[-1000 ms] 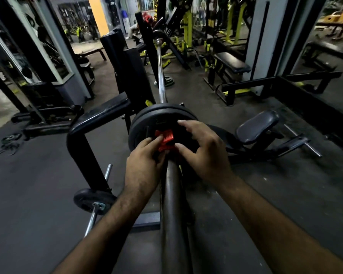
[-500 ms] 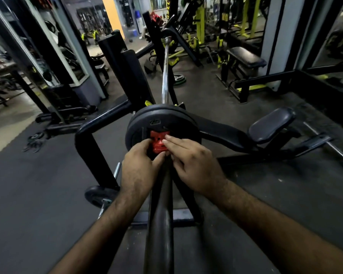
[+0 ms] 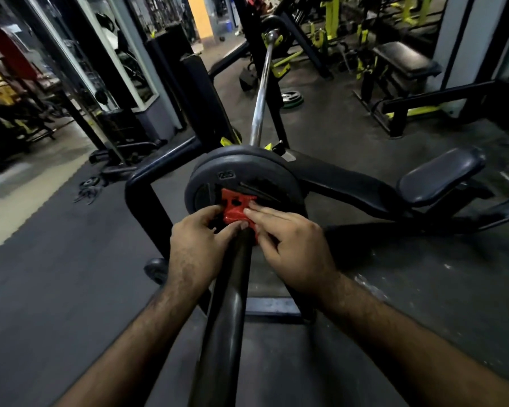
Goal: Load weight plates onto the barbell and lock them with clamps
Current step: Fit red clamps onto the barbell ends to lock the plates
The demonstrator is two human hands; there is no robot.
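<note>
A black weight plate (image 3: 206, 174) marked 2.5 sits on the barbell's dark sleeve (image 3: 227, 304), which runs from the bottom of the view up to the plate. Beyond the plate the chrome bar (image 3: 260, 98) stretches away over a rack. A red clamp (image 3: 236, 205) rests on the sleeve right against the plate. My left hand (image 3: 194, 248) pinches the clamp from the left, thumb and fingers closed on its lower part. My right hand (image 3: 288, 245) grips it from the right, fingertips on its top edge.
A black bench frame (image 3: 147, 201) stands left of the plate and a padded seat (image 3: 441, 174) to the right. A small plate (image 3: 156, 270) lies on the floor under my left wrist. Another plate (image 3: 291, 98) lies on the floor farther back, near yellow-and-black machines.
My right hand has shifted from over the plate's face down onto the clamp's right side. The camera has moved closer, and more of the red clamp shows now.
</note>
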